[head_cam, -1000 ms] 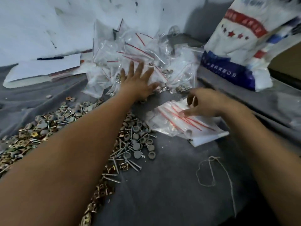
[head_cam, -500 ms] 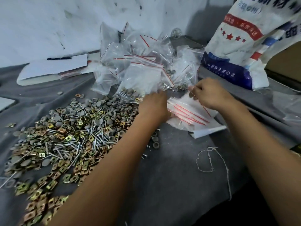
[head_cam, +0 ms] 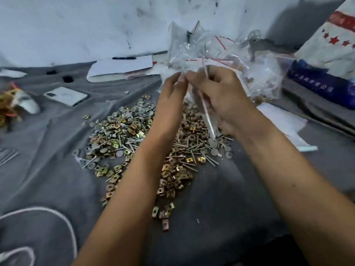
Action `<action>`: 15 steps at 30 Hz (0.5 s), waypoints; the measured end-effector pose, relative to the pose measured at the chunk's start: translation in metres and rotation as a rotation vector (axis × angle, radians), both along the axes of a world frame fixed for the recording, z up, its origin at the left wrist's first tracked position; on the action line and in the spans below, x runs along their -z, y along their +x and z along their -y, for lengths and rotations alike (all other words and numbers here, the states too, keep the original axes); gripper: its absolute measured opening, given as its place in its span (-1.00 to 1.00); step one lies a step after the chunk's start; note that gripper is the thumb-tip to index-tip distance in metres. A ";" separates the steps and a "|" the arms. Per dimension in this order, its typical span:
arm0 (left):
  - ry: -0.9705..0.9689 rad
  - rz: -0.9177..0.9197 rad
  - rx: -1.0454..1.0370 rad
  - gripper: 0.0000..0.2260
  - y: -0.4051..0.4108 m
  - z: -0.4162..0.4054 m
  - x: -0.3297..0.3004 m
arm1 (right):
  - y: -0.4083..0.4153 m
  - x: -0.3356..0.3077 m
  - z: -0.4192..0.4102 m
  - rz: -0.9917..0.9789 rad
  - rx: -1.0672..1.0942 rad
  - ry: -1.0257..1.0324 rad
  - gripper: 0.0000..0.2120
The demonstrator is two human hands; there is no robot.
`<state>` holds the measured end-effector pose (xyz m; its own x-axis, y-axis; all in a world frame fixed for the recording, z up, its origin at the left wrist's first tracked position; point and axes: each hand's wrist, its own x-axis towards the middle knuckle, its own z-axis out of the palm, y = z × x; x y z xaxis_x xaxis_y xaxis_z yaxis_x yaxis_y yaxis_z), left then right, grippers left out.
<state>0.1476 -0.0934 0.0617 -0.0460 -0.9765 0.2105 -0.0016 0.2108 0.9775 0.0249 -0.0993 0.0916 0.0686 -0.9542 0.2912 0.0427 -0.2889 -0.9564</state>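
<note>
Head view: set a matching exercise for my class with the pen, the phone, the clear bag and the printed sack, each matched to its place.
Things:
1 pen
2 phone
3 clear bag
4 printed sack

Places:
A pinched between left hand and right hand
B far right edge
C on white paper at the back
D flat on grey cloth, at left

Pairs: 1-C, 2-D, 3-A, 4-B

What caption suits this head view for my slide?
Left hand and right hand pinch a clear zip bag above a pile of screws, clips and caps on grey cloth.
</note>
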 end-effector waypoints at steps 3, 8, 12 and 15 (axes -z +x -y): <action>0.040 -0.158 0.111 -0.57 0.049 -0.023 0.003 | 0.043 -0.007 -0.010 0.292 -0.298 0.143 -0.84; 0.070 0.039 -0.197 -0.82 0.139 -0.042 0.019 | 0.066 0.003 0.003 0.156 -0.214 0.222 -0.73; -0.028 0.198 -0.519 -0.80 0.189 -0.043 0.026 | 0.061 0.036 0.014 -0.577 -0.158 0.092 -0.71; -0.077 0.366 -0.705 -0.79 0.195 -0.031 0.033 | 0.062 0.054 0.018 -0.592 -0.228 0.098 -0.75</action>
<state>0.3428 -0.0624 0.0290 0.4976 -0.7848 0.3693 -0.4774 0.1076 0.8721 0.0870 -0.1175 0.0380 0.3956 -0.9168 0.0542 -0.4507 -0.2452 -0.8584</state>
